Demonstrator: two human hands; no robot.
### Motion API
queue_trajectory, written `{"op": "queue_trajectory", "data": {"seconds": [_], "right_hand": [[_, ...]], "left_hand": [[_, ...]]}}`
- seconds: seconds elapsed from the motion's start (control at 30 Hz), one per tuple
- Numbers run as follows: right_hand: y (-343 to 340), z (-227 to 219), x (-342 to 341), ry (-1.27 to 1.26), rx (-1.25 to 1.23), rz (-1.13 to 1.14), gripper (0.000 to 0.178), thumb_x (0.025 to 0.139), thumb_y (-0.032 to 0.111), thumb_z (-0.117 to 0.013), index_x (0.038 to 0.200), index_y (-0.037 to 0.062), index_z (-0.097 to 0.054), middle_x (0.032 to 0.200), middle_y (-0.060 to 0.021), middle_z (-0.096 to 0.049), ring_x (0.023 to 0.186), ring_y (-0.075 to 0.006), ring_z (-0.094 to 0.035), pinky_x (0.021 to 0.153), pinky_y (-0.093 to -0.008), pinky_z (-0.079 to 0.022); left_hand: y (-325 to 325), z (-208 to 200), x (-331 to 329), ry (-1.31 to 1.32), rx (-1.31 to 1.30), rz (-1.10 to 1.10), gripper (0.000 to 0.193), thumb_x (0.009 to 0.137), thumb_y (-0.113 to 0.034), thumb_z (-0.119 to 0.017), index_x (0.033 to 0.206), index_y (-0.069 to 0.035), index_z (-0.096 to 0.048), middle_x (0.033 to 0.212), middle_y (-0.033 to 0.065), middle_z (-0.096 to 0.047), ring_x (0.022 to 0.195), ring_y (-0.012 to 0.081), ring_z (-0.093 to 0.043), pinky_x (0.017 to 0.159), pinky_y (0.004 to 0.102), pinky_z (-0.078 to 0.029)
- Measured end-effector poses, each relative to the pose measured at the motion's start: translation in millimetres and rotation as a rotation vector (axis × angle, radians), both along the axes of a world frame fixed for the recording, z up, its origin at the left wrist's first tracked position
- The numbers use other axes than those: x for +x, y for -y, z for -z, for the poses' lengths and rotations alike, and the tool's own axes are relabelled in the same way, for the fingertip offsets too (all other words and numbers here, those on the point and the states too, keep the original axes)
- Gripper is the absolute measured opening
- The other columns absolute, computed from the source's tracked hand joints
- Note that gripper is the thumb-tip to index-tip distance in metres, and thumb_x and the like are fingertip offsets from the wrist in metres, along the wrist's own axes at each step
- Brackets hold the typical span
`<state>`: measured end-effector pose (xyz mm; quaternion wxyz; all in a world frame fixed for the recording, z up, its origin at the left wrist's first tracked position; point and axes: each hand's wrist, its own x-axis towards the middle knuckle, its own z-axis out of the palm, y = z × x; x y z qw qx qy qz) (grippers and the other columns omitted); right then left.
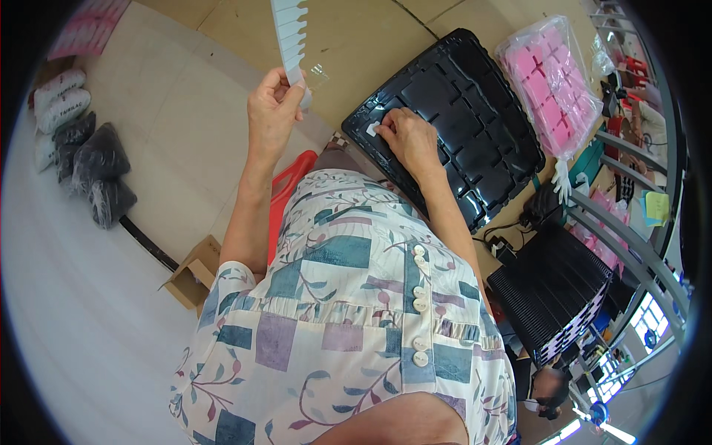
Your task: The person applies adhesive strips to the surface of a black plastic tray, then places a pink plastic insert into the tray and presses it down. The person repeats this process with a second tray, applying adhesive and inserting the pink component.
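Observation:
My left hand (276, 111) is raised at the upper middle, its fingers closed on the lower end of a long white strip (288, 37) with a row of notches down one edge. Farther right, my right hand (412, 144) reaches over a black plastic tray (461, 122) divided into shallow compartments. Its thumb and fingertips pinch a small white piece (372, 129) at the tray's left corner. Whether that piece touches the tray I cannot tell. Beyond my left hand, a small clear item (319, 72) lies on the tan surface (356, 37).
Pink pieces in clear plastic (547, 85) lie right of the tray. Black trays (549, 278) are stacked nearer me at right, beside metal rails (627, 178) and another person (545, 389). At left are a red seat (293, 174), a cardboard box (191, 273) and dark bags (102, 156).

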<state>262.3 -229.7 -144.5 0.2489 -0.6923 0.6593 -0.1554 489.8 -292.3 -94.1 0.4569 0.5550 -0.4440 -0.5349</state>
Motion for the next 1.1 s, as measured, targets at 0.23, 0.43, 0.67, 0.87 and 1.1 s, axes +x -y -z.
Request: {"op": "queue_trajectory", "data": {"seconds": [0.23,0.43,0.67,0.87,1.1], "right_hand": [[-4.1,-3.2,-1.2,0.018,0.014,0.024,0.011,0.083,0.015,-0.07,0.082,0.0053,-0.065,0.085,-0.0116,-0.067,0.077,-0.0331,-0.067,0.067,-0.0442,-0.053],[-8.3,-6.1,0.8,0.038,-0.027,0.05,0.008,0.083,0.013,-0.068,0.085,0.0058,-0.065,0.093,-0.012,-0.066,0.079,-0.0329,-0.067,0.066,-0.0444,-0.053],[-4.1,-13.4,3.8,0.455,0.083,0.25,0.009,0.085,0.002,-0.065,0.094,0.0035,-0.062,0.086,-0.0122,-0.068,0.074,-0.0278,-0.069,0.069,-0.0341,-0.055],[9.6,-13.0,42.0,0.369,-0.191,-0.447,0.038,0.084,-0.001,-0.063,0.121,0.0053,-0.063,0.111,-0.0151,-0.068,0.104,-0.0354,-0.064,0.091,-0.0381,-0.052],[23.7,-21.7,28.3,1.237,0.499,0.042,0.029,0.099,0.017,-0.052,0.119,0.0001,-0.064,0.122,-0.0139,-0.064,0.117,-0.0254,-0.057,0.1,-0.0367,-0.045]], "left_hand": [[5.2,5.4,5.5,0.007,0.054,0.054,0.019,0.094,-0.004,-0.06,0.111,0.004,-0.064,0.095,0.0057,-0.065,0.076,0.0071,-0.06,0.052,0.0218,-0.042],[9.9,12.0,6.7,-0.072,0.053,0.098,0.018,0.093,-0.004,-0.061,0.11,0.002,-0.063,0.092,0.0062,-0.066,0.074,0.0069,-0.061,0.051,0.0214,-0.043],[9.8,1.6,3.9,-0.208,0.103,0.122,0.015,0.092,-0.002,-0.062,0.107,0.0,-0.061,0.089,0.0066,-0.068,0.072,0.0076,-0.063,0.048,0.02,-0.042],[14.1,-22.0,16.7,-0.166,0.11,0.138,0.017,0.091,-0.002,-0.063,0.108,-0.001,-0.061,0.088,0.0059,-0.069,0.072,0.0067,-0.063,0.049,0.0199,-0.041],[1.4,-35.2,-9.3,-0.083,0.076,0.491,0.016,0.087,-0.003,-0.07,0.102,-0.002,-0.068,0.088,0.0017,-0.068,0.075,0.0052,-0.063,0.055,0.0207,-0.044]]}}
